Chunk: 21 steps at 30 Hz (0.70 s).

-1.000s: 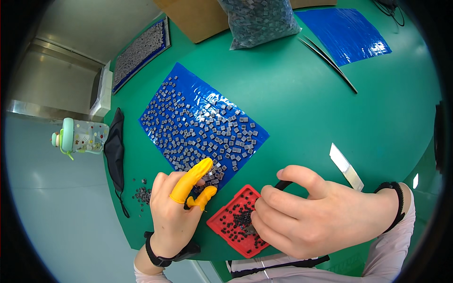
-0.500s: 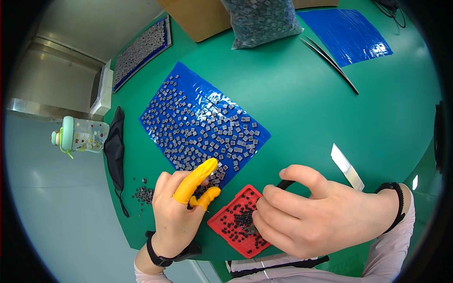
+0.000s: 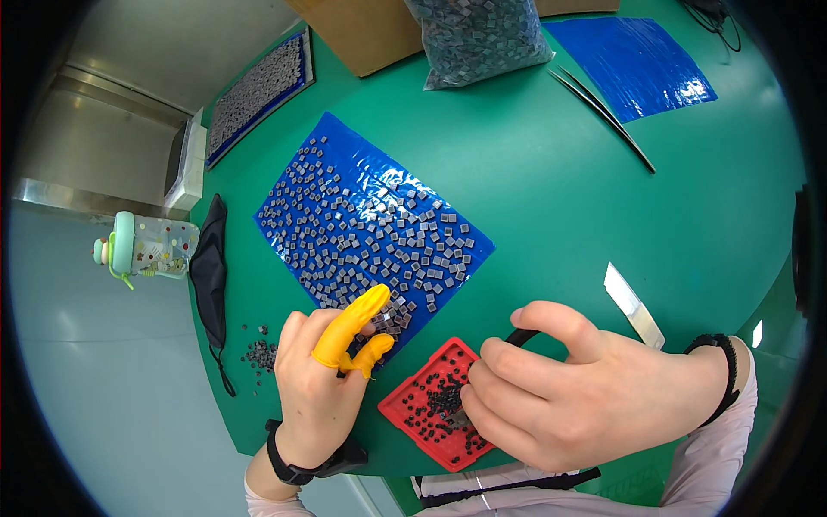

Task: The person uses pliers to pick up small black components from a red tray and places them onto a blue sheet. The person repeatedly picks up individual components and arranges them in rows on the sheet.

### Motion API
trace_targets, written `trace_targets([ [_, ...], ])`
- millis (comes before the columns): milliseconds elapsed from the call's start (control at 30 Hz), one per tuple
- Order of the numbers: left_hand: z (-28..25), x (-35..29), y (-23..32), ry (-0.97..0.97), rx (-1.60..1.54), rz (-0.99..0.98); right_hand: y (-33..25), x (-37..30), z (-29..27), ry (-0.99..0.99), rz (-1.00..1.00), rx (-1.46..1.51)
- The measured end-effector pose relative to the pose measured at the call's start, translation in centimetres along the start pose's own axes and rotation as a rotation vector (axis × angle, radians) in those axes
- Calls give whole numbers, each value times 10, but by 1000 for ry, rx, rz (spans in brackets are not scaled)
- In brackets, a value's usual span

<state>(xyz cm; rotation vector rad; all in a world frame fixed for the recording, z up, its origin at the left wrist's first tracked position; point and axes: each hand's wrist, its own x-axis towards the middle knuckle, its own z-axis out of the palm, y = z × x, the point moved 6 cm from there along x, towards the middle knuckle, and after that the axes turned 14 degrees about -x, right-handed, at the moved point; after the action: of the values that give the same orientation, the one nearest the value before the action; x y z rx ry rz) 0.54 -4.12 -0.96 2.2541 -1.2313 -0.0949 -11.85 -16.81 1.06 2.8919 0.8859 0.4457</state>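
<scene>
My left hand (image 3: 319,379), with yellow finger cots (image 3: 351,327) on the index finger and thumb, hovers at the near edge of a blue film sheet (image 3: 362,159). Its index finger and thumb are apart, with nothing visible between them. Many small grey square pieces (image 3: 345,233) are scattered across the sheet. A red tray (image 3: 405,398) holding tiny black parts (image 3: 444,399) lies between my hands. Over the tray's right side, my right hand (image 3: 568,388) is closed around a black-handled tool (image 3: 521,336). The fingers hide most of that tool.
A white-bladed cutter (image 3: 633,306) and long tweezers (image 3: 603,119) lie on the green table. Farther back are a bag of pieces (image 3: 482,43), a cardboard box (image 3: 362,34) and another blue sheet (image 3: 633,69). On the left sit a bottle (image 3: 155,247), a black mask (image 3: 208,276) and loose dark bits (image 3: 261,353).
My left hand has shifted slightly left, and its yellow-covered fingertips moved with it. My right hand and the tray have stayed in place.
</scene>
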Motion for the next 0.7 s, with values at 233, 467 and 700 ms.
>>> trace_targets([
  [233,-12,-6,1,49,44,-14,0,0,0,6,4,4],
  [467,-9,-15,4,-28,-6,-19,0,0,1,2,0,-11],
  [700,-2,-13,11,-88,24,85,0,0,-1,53,27,-10],
])
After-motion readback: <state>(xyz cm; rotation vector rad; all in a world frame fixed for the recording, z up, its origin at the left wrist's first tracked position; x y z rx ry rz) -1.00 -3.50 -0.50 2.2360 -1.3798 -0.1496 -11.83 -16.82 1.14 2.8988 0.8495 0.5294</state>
